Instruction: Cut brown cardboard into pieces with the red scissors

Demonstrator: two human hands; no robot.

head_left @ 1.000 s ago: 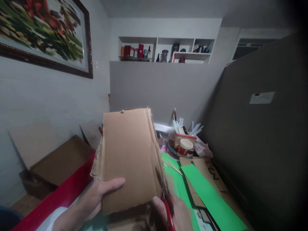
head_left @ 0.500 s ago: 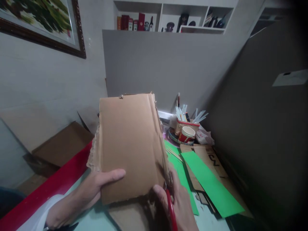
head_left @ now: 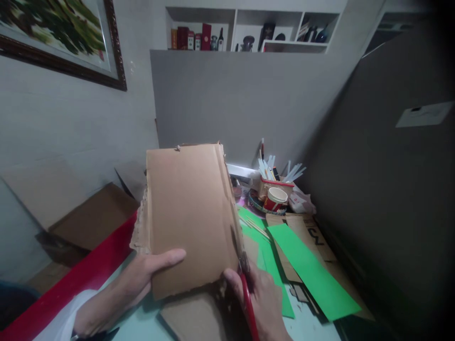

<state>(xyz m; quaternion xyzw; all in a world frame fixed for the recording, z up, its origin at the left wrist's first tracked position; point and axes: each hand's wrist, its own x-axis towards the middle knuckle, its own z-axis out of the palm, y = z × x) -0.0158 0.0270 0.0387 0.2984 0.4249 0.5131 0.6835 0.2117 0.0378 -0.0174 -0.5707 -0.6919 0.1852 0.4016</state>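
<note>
A brown cardboard piece (head_left: 190,203) with ragged edges is held up in front of me. My left hand (head_left: 152,270) grips its lower left side, thumb flat on the front face and fingers behind. My right hand (head_left: 261,293) holds red-handled scissors (head_left: 247,296) at the cardboard's lower right edge. One dark blade lies over the front face along the right side; the other blade is hidden. Below, another cardboard piece (head_left: 195,319) rests on the pale tabletop, partly in shadow.
On the right lie green sheets (head_left: 313,272) over flattened cardboard (head_left: 327,241), with thin sticks (head_left: 258,227) nearby. A red and white cup (head_left: 275,199) stands before a box of white sticks (head_left: 279,184). An open cardboard box (head_left: 94,215) sits left, beyond the red table edge (head_left: 78,279).
The scissors have moved up slightly, and a blade now shows over the cardboard's front along its right edge. The cardboard has shifted slightly in view; my left hand keeps its grip.
</note>
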